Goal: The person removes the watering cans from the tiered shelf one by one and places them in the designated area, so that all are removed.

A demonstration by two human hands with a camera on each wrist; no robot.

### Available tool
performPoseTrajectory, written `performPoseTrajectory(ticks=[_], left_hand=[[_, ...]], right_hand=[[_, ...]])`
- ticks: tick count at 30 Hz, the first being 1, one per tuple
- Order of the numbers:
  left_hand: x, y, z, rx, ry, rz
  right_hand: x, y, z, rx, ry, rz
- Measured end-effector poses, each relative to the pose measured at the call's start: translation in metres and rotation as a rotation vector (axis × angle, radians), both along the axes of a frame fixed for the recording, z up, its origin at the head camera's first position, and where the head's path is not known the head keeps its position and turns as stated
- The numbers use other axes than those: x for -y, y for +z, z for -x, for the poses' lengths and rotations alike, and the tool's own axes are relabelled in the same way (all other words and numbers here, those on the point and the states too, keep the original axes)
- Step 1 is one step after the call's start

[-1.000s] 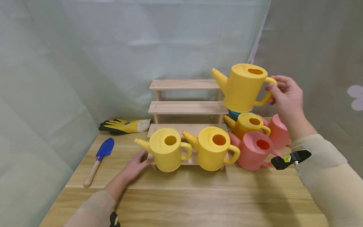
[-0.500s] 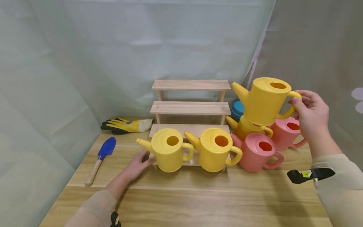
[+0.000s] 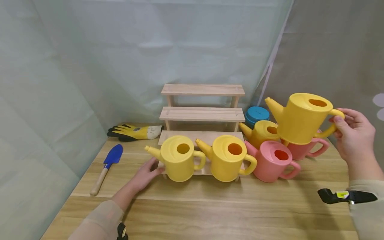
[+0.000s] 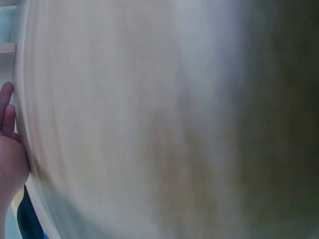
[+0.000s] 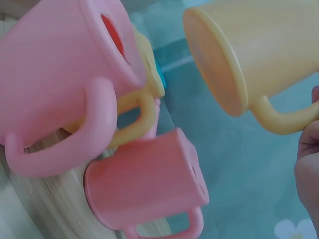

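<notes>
My right hand [image 3: 355,135] grips the handle of a yellow watering can [image 3: 306,118] and holds it up in the air over the right side of the table, spout pointing left. The right wrist view shows the base and handle of this held can [image 5: 269,55]. My left hand [image 3: 147,176] lies at the left end of the lowest step of a wooden tiered shelf [image 3: 202,114], fingers extended. On that step stand two more yellow watering cans, a left one [image 3: 179,163] and a right one [image 3: 226,163], both with spouts to the left.
Right of the shelf stand a front pink watering can [image 3: 271,163], a rear pink one [image 3: 301,151], another yellow one [image 3: 262,133] and a blue round-topped object [image 3: 257,114]. At left lie a hand trowel [image 3: 112,156] and yellow-black work gloves [image 3: 135,132].
My right hand has carried the yellow watering can right and downward, away from the shelf, uncovering the blue object. The left hand stays in place.
</notes>
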State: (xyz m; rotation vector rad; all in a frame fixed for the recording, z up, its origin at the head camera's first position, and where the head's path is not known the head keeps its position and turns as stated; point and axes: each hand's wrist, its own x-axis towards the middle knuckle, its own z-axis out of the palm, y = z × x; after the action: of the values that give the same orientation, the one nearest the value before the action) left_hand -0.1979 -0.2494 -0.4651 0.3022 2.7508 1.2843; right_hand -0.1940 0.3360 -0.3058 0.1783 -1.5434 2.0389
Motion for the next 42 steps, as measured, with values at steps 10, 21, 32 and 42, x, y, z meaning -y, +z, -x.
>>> performPoseTrajectory(ticks=[10,21,32,42], left_hand=[[0.001,0.0,0.0,-0.008,-0.007,0.0],[0.002,-0.002,0.001,0.002,-0.006,0.007],[0.001,-0.003,0.0,-0.002,-0.001,0.011],[0.001,-0.003,0.001,-0.012,0.011,0.023]], right_hand=[[-0.025,-0.013,-0.012,-0.094,0.184,0.146],[-0.06,-0.036,-0.022,-0.229,0.508,0.272],[-0.084,-0.058,-0.036,-0.182,0.601,0.255],[-0.089,-0.078,-0.042,-0.198,0.641,0.227]])
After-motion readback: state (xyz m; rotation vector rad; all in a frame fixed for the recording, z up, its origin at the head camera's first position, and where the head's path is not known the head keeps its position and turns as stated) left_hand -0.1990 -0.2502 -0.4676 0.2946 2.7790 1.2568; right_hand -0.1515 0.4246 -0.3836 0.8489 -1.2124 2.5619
